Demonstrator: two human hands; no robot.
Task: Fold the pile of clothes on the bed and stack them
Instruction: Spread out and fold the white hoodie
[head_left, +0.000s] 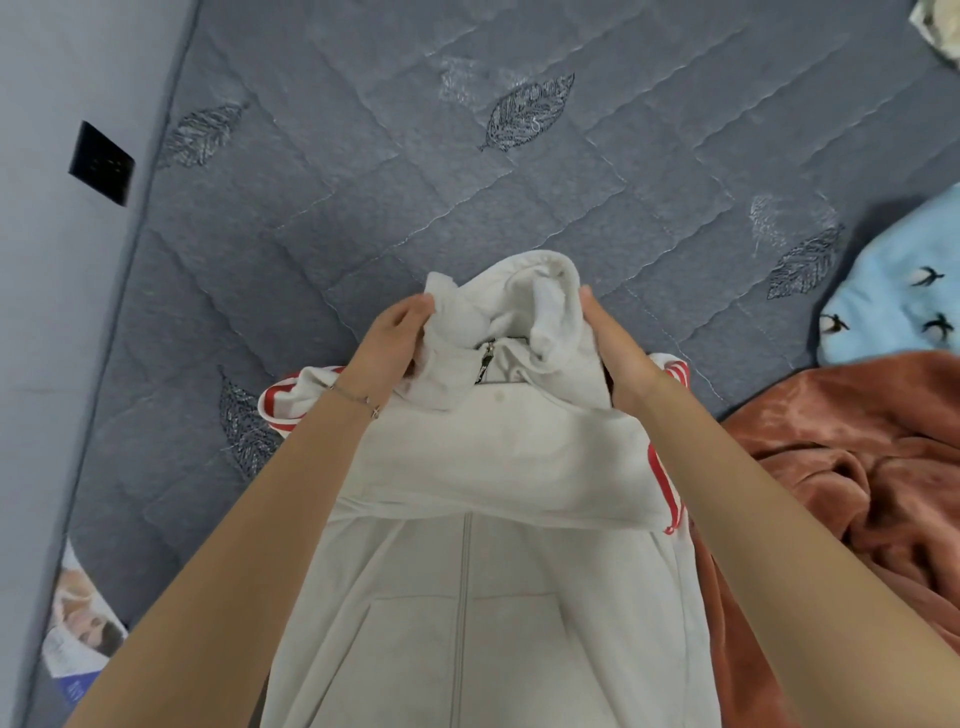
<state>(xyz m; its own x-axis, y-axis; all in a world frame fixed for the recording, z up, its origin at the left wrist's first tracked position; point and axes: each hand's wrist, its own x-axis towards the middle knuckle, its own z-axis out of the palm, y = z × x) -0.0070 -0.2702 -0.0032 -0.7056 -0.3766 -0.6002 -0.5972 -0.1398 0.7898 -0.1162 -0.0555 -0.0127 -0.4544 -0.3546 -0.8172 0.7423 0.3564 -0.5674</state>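
Two hands engaged: we gripped the bunched hood (524, 296) of the white hoodie (498, 467), left hand (387, 351) and right hand (621, 356) each clamped on a side.

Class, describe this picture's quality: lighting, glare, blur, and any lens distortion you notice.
Head view: soft, even light with faint shadows and no harsh glare; wide-angle lens bows the mattress edge at left; white hoodie sharp, frame corners softer.

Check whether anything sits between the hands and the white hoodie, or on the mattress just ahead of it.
Nothing visible. The left hand and right hand grip the white hoodie at its hood, and the grey mattress ahead of it shows only quilting. The rust blanket lies along the hoodie's right side, not ahead.
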